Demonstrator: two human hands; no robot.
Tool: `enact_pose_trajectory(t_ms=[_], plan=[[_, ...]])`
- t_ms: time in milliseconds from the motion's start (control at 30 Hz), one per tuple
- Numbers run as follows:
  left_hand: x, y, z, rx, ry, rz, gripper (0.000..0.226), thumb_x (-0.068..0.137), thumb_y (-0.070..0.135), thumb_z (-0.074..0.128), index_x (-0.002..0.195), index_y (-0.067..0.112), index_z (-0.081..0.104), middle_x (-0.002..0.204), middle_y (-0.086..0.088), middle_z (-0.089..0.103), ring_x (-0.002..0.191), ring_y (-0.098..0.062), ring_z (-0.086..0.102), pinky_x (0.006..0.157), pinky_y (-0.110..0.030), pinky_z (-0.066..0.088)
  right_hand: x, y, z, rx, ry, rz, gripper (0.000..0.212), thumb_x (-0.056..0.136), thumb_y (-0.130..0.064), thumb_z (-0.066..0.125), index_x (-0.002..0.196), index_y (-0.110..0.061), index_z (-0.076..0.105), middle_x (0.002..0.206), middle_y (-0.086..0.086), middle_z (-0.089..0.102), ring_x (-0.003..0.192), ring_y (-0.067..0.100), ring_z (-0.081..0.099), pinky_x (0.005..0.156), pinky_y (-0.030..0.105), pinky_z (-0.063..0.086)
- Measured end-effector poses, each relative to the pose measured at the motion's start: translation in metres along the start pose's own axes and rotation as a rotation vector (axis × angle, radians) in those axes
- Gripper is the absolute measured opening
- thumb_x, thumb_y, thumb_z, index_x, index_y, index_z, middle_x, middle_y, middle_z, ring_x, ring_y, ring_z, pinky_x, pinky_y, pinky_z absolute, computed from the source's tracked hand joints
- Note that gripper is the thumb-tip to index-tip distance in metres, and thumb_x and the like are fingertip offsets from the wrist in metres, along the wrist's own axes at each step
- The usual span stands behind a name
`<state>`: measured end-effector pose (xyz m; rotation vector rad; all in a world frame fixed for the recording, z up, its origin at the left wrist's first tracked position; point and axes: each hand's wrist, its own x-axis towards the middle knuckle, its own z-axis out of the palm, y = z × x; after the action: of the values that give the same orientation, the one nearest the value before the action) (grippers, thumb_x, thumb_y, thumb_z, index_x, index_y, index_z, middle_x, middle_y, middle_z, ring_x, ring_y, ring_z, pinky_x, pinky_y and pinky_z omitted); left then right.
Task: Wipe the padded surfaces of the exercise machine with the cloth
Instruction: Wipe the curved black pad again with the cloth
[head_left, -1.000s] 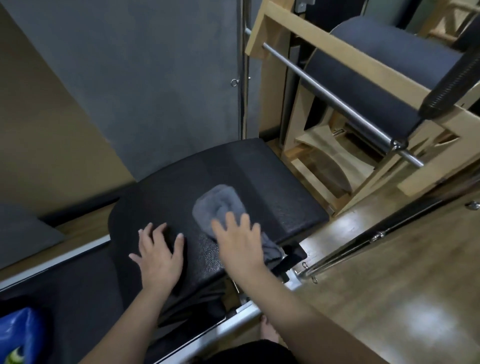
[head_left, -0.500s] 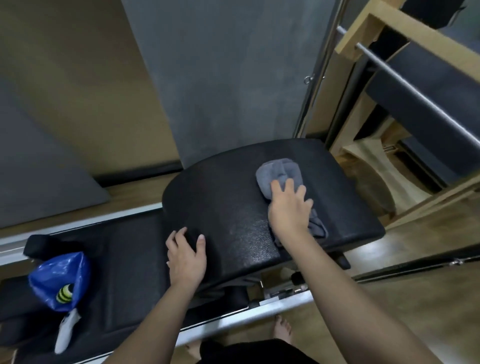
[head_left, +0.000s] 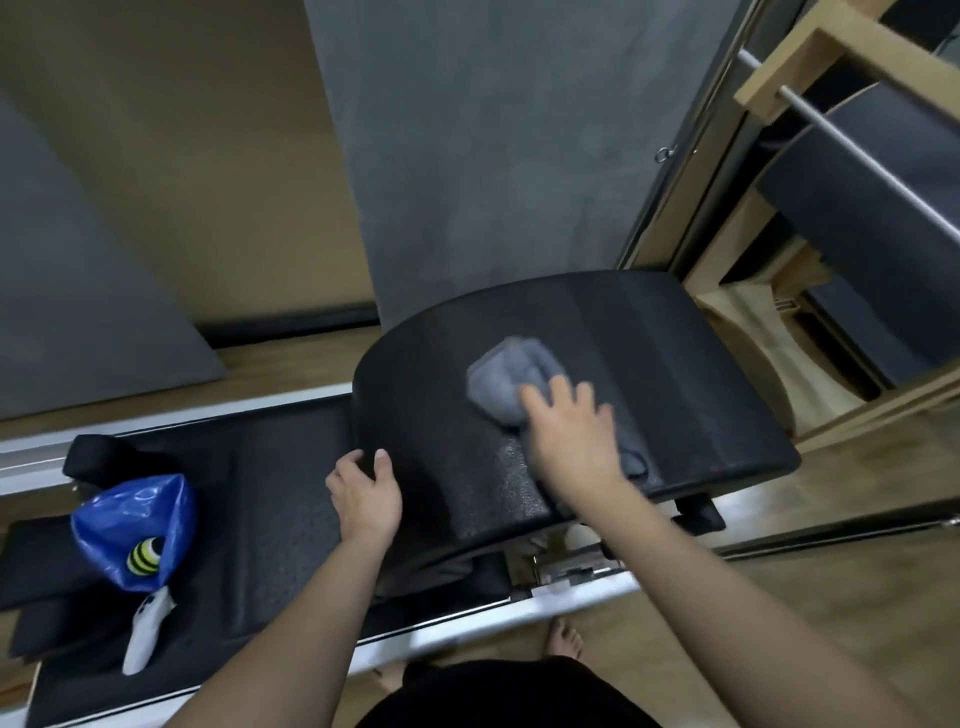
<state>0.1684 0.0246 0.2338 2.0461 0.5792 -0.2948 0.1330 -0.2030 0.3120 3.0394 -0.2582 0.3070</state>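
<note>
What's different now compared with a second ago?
The right hand has slid the grey cloth across the black curved pad, from near its front edge toward the middle. The left hand has shifted from the pad's top to its left edge. The cloth stays pressed under flat fingers throughout.

**Colours on the machine**

The curved pad (head_left: 675, 364) is black with a pebbled grain; the cloth (head_left: 506, 382) on it is grey. At left, a glossy blue bag (head_left: 130, 519) shows a yellow-and-black striped ball (head_left: 143, 557). The floor (head_left: 831, 597) is light brown wood, the wall panel (head_left: 519, 130) grey.
</note>
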Motion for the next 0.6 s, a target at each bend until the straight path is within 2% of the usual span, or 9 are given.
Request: enact_pose_trajectory(t_ms=[100, 167, 233, 300, 400, 467, 533, 600], plan=[[0.004, -0.003, -0.008, 0.023, -0.065, 0.043, 0.042, 0.102, 0.045, 0.038, 0.131, 0.016, 0.05, 0.143, -0.01, 0.039, 0.13, -0.029, 0.042, 0.109, -0.045, 0.035, 0.041, 0.006, 0.0, 0.003, -0.068, 0.184, 0.029, 0.087, -0.018, 0.059, 0.114, -0.022, 0.049, 0.115, 0.013, 0.051, 0.097, 0.037, 0.046, 0.073, 0.052, 0.046], [0.003, -0.004, -0.013, -0.007, -0.099, 0.087, 0.037, 0.103, 0.044, 0.038, 0.121, 0.017, 0.056, 0.133, -0.006, 0.046, 0.121, -0.023, 0.048, 0.104, -0.037, 0.037, 0.047, -0.015, 0.0, -0.042, -0.075, 0.18, 0.031, 0.087, -0.013, 0.057, 0.115, -0.022, 0.05, 0.114, 0.012, 0.049, 0.099, 0.037, 0.045, 0.075, 0.053, 0.044], [0.004, -0.004, -0.018, -0.047, -0.105, 0.131, 0.027, 0.104, 0.04, 0.039, 0.112, 0.021, 0.057, 0.124, -0.001, 0.049, 0.109, -0.017, 0.051, 0.094, -0.03, 0.036, 0.038, -0.045, -0.002, -0.061, -0.078, 0.095, 0.031, 0.084, -0.01, 0.055, 0.113, -0.02, 0.053, 0.11, 0.011, 0.051, 0.096, 0.036, 0.045, 0.074, 0.053, 0.044], [0.009, -0.003, -0.025, -0.105, -0.087, 0.148, 0.02, 0.104, 0.038, 0.041, 0.108, 0.025, 0.056, 0.119, 0.002, 0.052, 0.106, -0.016, 0.053, 0.09, -0.029, 0.035, 0.016, -0.075, -0.001, -0.048, -0.054, -0.038, 0.028, 0.077, -0.011, 0.057, 0.104, -0.02, 0.058, 0.101, 0.01, 0.054, 0.089, 0.035, 0.047, 0.069, 0.051, 0.043], [0.025, -0.006, -0.036, -0.185, -0.062, 0.107, 0.024, 0.103, 0.039, 0.042, 0.109, 0.023, 0.059, 0.116, 0.0, 0.06, 0.106, -0.018, 0.056, 0.091, -0.03, 0.039, -0.033, -0.117, 0.011, -0.008, -0.055, -0.35, 0.021, 0.072, -0.02, 0.069, 0.092, -0.024, 0.064, 0.092, 0.006, 0.057, 0.083, 0.031, 0.048, 0.065, 0.047, 0.043], [0.038, -0.013, -0.04, -0.237, -0.086, 0.056, 0.029, 0.102, 0.042, 0.042, 0.101, 0.023, 0.064, 0.105, 0.002, 0.066, 0.102, -0.02, 0.062, 0.093, -0.035, 0.046, -0.063, -0.132, 0.018, -0.005, -0.101, -0.548, 0.015, 0.073, -0.027, 0.071, 0.087, -0.025, 0.065, 0.091, 0.004, 0.059, 0.084, 0.03, 0.046, 0.065, 0.045, 0.043], [0.045, -0.019, -0.042, -0.289, -0.136, 0.032, 0.03, 0.101, 0.043, 0.045, 0.09, 0.027, 0.068, 0.098, 0.004, 0.071, 0.097, -0.019, 0.066, 0.096, -0.042, 0.051, -0.063, -0.131, 0.02, 0.008, -0.086, -0.611, 0.009, 0.08, -0.026, 0.056, 0.084, -0.025, 0.064, 0.088, 0.004, 0.058, 0.081, 0.029, 0.048, 0.063, 0.042, 0.042], [0.043, -0.022, -0.041, -0.272, -0.167, 0.059, 0.031, 0.1, 0.043, 0.047, 0.087, 0.027, 0.071, 0.095, 0.004, 0.074, 0.097, -0.017, 0.068, 0.095, -0.04, 0.052, -0.039, -0.126, 0.017, 0.022, -0.053, -0.557, 0.017, 0.081, -0.024, 0.046, 0.085, -0.025, 0.062, 0.087, 0.005, 0.058, 0.078, 0.03, 0.052, 0.062, 0.041, 0.041]])
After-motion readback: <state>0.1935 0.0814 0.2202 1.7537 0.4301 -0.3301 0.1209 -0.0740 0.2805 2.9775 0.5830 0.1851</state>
